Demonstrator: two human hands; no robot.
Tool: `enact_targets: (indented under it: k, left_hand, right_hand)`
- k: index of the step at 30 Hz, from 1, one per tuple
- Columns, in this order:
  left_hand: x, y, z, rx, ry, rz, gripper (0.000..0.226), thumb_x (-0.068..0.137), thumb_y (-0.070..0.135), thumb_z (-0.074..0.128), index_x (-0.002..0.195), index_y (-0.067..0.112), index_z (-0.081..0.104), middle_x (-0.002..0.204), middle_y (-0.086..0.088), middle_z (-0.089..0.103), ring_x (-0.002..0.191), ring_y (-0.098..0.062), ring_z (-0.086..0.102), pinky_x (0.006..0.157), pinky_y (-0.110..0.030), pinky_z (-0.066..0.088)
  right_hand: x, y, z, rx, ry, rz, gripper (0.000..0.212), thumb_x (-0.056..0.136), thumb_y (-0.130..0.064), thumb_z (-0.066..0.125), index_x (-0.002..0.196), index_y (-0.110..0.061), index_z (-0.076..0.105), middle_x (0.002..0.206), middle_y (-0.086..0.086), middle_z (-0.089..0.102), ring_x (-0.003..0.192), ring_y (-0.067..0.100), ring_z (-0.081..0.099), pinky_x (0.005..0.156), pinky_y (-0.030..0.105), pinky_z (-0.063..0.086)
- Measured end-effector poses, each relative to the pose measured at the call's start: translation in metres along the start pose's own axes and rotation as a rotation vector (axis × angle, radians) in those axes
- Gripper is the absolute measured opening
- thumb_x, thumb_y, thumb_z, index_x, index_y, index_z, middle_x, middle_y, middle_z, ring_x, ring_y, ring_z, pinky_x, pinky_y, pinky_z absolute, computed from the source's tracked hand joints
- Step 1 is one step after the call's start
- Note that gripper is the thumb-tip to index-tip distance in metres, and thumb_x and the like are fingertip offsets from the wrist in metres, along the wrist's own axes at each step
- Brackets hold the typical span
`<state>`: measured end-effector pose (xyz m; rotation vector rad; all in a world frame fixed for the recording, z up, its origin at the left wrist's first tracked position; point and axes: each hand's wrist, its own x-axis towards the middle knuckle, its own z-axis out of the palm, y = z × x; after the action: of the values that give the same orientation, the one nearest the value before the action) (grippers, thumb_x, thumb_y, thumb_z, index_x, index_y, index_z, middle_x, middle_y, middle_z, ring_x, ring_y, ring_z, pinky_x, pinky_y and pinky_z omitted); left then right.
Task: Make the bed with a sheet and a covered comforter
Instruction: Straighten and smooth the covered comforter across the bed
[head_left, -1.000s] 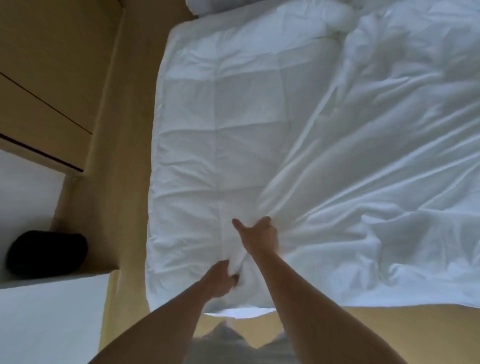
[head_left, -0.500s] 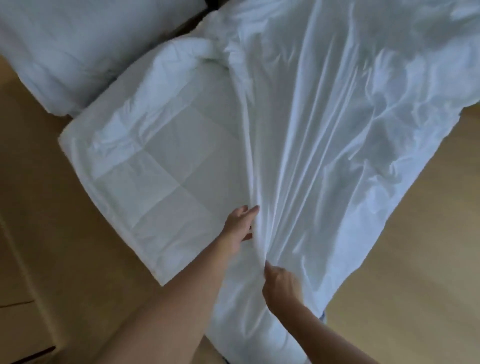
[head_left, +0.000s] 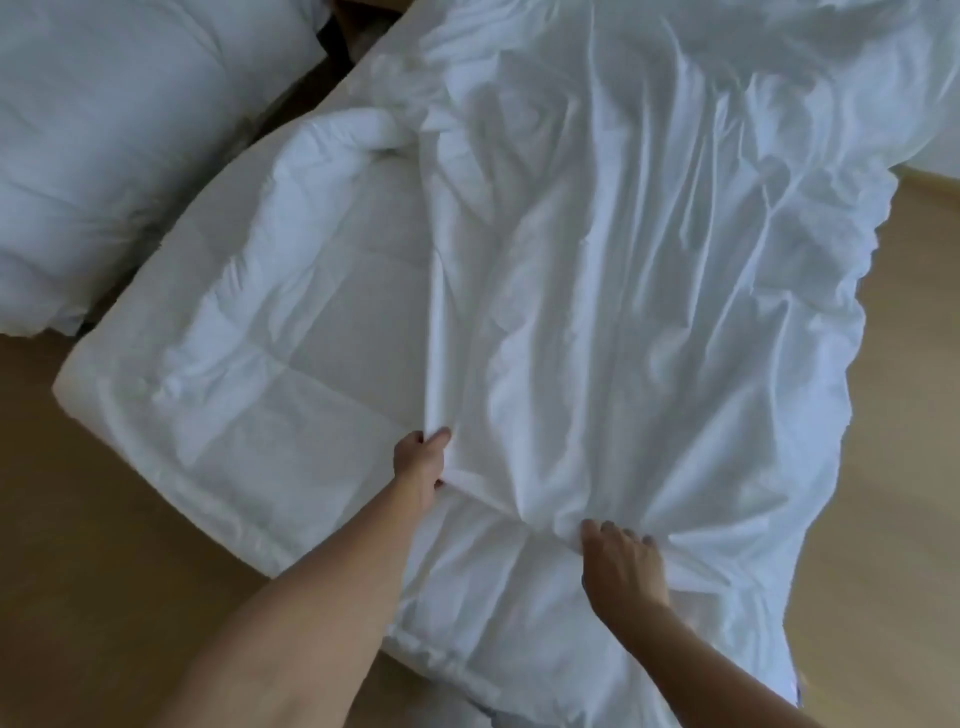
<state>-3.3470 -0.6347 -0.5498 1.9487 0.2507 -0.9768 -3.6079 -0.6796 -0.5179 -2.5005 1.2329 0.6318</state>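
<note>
A white quilted comforter (head_left: 270, 332) lies spread on the wooden floor, its stitched squares showing on the left half. A thin white duvet cover (head_left: 649, 291) lies wrinkled over its right half. My left hand (head_left: 422, 461) grips the corner of the cover's folded edge, in the middle of the comforter. My right hand (head_left: 621, 566) grips a bunch of the cover's lower edge, a little to the right and nearer to me. The comforter's right part is hidden under the cover.
White bedding (head_left: 104, 145) lies heaped at the upper left, with a dark gap beside it. Light wooden floor (head_left: 93, 597) shows at the lower left and along the right side (head_left: 904, 467).
The view swung and drew closer. My hands have moved apart: the left one now holds the cover's folded edge, the right one shifted right along the lower edge. The cover lies flatter.
</note>
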Motion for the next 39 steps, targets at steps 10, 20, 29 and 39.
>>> enact_targets:
  k: [10,20,29,39]
  left_hand:
    - [-0.080,0.045,-0.165,1.155,-0.415,0.784,0.022,0.094,0.031,0.059,0.111,0.018,0.064,0.111,0.002,0.066,0.099,-0.020,0.063,0.087,-0.031,0.050]
    - [-0.140,0.108,-0.298,1.395,-0.418,1.203,0.034,0.099,0.044,0.050,0.123,0.022,0.061,0.118,0.005,0.064,0.106,-0.016,0.061,0.094,-0.034,0.050]
    - [-0.140,0.116,-0.471,1.303,-0.278,1.224,0.033,0.099,0.044,0.052,0.123,0.022,0.060,0.118,0.006,0.063,0.105,-0.015,0.060,0.092,-0.031,0.049]
    - [-0.052,0.161,-0.693,1.306,-0.238,1.172,0.025,0.099,0.044,0.054,0.116,0.028,0.060,0.108,0.012,0.060,0.092,-0.005,0.058,0.079,-0.021,0.050]
  right_hand:
    - [-0.072,-0.156,-0.068,0.294,0.304,0.137,0.026,0.088,-0.028,0.069,0.111,-0.016,0.070,0.111,0.001,0.071,0.100,0.023,0.067,0.091,0.040,0.051]
    - [-0.151,-0.255,-0.145,0.308,0.498,0.230,0.022,0.094,-0.033,0.057,0.105,-0.020,0.071,0.106,-0.003,0.069,0.095,0.020,0.064,0.083,0.034,0.050]
    - [-0.185,-0.424,-0.157,0.303,0.543,0.072,0.026,0.098,-0.035,0.051,0.109,-0.022,0.071,0.106,-0.004,0.068,0.093,0.019,0.063,0.083,0.034,0.050]
    - [-0.164,-0.632,-0.184,0.348,0.579,0.003,0.023,0.098,-0.037,0.054,0.107,-0.025,0.072,0.106,-0.009,0.068,0.088,0.015,0.066,0.073,0.028,0.051]
